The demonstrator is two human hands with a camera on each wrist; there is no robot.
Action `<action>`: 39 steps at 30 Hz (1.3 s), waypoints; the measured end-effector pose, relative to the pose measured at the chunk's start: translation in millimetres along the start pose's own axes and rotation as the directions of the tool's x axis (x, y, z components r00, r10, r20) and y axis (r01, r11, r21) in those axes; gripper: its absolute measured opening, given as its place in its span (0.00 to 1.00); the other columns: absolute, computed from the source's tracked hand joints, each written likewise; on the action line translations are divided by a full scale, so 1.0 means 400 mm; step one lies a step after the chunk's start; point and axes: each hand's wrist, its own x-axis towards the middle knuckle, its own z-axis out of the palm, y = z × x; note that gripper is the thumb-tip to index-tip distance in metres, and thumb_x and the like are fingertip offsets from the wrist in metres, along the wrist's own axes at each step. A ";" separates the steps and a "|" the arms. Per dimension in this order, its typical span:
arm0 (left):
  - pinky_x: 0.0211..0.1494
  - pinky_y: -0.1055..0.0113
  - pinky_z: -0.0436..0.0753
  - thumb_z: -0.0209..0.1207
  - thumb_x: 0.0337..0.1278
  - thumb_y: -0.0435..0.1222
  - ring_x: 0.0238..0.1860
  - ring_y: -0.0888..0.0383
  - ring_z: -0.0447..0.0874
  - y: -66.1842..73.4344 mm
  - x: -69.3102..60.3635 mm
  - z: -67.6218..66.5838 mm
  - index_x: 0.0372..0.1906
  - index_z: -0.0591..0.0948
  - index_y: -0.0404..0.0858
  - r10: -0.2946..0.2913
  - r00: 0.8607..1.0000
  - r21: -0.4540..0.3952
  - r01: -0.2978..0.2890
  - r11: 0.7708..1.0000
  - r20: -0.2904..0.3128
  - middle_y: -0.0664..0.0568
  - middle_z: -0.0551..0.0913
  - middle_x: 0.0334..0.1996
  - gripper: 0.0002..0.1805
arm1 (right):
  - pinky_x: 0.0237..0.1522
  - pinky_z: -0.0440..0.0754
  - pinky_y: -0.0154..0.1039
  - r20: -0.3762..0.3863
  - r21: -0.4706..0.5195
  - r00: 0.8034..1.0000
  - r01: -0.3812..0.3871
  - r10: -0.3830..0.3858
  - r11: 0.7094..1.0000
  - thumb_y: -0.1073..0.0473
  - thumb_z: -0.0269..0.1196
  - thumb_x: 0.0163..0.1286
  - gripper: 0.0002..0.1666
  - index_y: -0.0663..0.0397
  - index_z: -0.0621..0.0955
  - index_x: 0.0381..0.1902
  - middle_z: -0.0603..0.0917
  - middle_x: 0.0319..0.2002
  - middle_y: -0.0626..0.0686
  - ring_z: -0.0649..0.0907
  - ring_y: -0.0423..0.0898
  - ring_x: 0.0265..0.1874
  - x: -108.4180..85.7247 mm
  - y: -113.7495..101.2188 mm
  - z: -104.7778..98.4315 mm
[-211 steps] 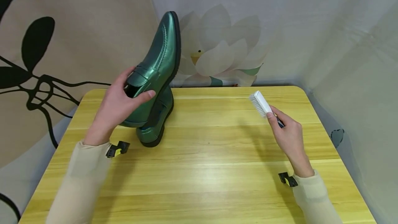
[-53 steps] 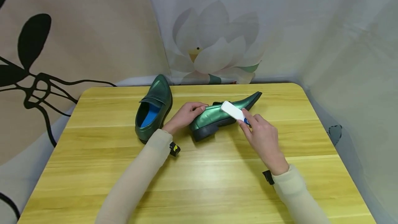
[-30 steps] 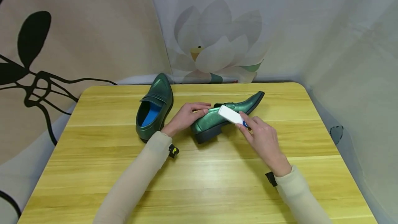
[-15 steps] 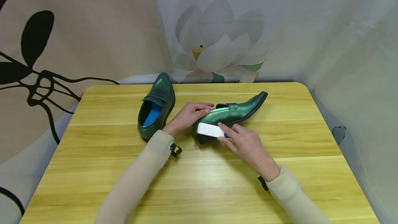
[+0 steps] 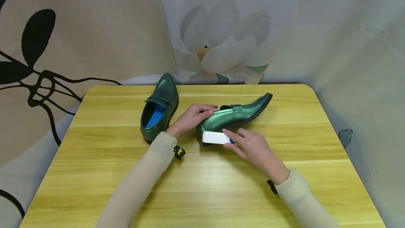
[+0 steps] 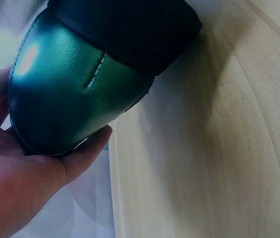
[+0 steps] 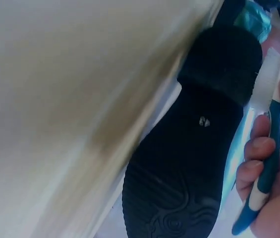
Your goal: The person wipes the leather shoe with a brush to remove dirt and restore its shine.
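While the right grip (image 5: 254, 149) pinched the brush (image 5: 216, 137) low at the back of the tilted shoe (image 5: 236, 116), over the worktop (image 5: 202, 192), the left grip (image 5: 193, 117) clasped that same end; short, light strokes suited best, the other shoe (image 5: 165, 91) standing beyond.

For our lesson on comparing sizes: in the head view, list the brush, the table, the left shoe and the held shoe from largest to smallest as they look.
1. Table
2. Left shoe and held shoe: too alike to rank, the held one partly covered
3. Brush, as far as it shows
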 end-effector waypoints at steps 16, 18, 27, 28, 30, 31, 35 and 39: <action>0.76 0.52 0.66 0.54 0.80 0.37 0.73 0.47 0.71 -0.026 0.004 0.002 0.64 0.82 0.32 -0.013 0.997 -0.023 0.011 1.000 -0.071 0.45 0.80 0.67 0.19 | 0.17 0.68 0.33 -0.078 -0.020 0.987 -0.140 0.138 0.990 0.38 0.62 0.76 0.30 0.54 0.86 0.61 0.83 0.29 0.55 0.71 0.41 0.18 -0.069 0.071 -0.039; 0.76 0.52 0.66 0.54 0.80 0.37 0.73 0.47 0.71 -0.023 0.004 0.003 0.64 0.82 0.32 -0.017 0.997 -0.026 0.015 1.000 -0.074 0.45 0.80 0.67 0.19 | 0.18 0.70 0.33 -0.052 0.014 0.992 -0.116 0.117 0.993 0.43 0.68 0.72 0.28 0.54 0.85 0.61 0.83 0.29 0.53 0.71 0.40 0.19 -0.060 0.045 -0.025; 0.76 0.51 0.65 0.53 0.80 0.38 0.73 0.47 0.70 -0.021 -0.001 0.003 0.65 0.81 0.34 -0.024 0.997 -0.031 0.022 0.999 -0.070 0.46 0.78 0.69 0.19 | 0.17 0.66 0.31 -0.053 -0.025 0.983 -0.179 0.177 0.984 0.51 0.75 0.65 0.28 0.52 0.85 0.62 0.82 0.29 0.52 0.69 0.38 0.18 -0.075 0.053 -0.032; 0.76 0.51 0.65 0.53 0.80 0.38 0.74 0.47 0.70 -0.021 -0.002 0.003 0.66 0.81 0.34 -0.023 0.997 -0.033 0.021 0.999 -0.070 0.46 0.78 0.69 0.19 | 0.16 0.65 0.32 -0.069 -0.042 0.978 -0.202 0.199 0.978 0.51 0.75 0.65 0.28 0.52 0.86 0.61 0.82 0.28 0.53 0.69 0.39 0.17 -0.083 0.066 -0.039; 0.77 0.51 0.65 0.53 0.80 0.38 0.74 0.47 0.69 -0.021 -0.003 0.003 0.66 0.81 0.33 -0.022 0.997 -0.034 0.020 0.999 -0.070 0.46 0.78 0.69 0.20 | 0.15 0.65 0.32 -0.098 -0.071 0.965 -0.249 0.242 0.966 0.48 0.72 0.69 0.26 0.53 0.86 0.61 0.82 0.28 0.54 0.70 0.39 0.16 -0.099 0.089 -0.054; 0.77 0.51 0.64 0.53 0.80 0.38 0.74 0.47 0.69 -0.022 -0.004 0.004 0.66 0.81 0.33 -0.024 0.997 -0.033 0.022 0.999 -0.072 0.47 0.78 0.69 0.20 | 0.15 0.65 0.33 -0.112 -0.076 0.959 -0.271 0.262 0.960 0.48 0.71 0.69 0.26 0.54 0.86 0.61 0.82 0.28 0.55 0.71 0.40 0.16 -0.105 0.099 -0.061; 0.77 0.52 0.64 0.53 0.80 0.38 0.74 0.48 0.69 -0.026 -0.003 0.007 0.66 0.81 0.33 -0.034 0.996 -0.029 0.032 0.999 -0.084 0.47 0.79 0.68 0.20 | 0.15 0.67 0.34 -0.144 -0.076 0.947 -0.299 0.287 0.951 0.46 0.70 0.71 0.27 0.55 0.85 0.61 0.82 0.28 0.55 0.74 0.41 0.17 -0.114 0.109 -0.071; 0.77 0.53 0.64 0.54 0.80 0.39 0.74 0.49 0.69 -0.029 -0.003 0.013 0.65 0.81 0.33 -0.035 0.995 -0.031 0.032 0.999 -0.097 0.48 0.79 0.68 0.20 | 0.15 0.67 0.33 -0.120 -0.048 0.965 -0.241 0.234 0.969 0.54 0.76 0.63 0.29 0.56 0.86 0.61 0.83 0.29 0.55 0.72 0.40 0.16 -0.099 0.076 -0.048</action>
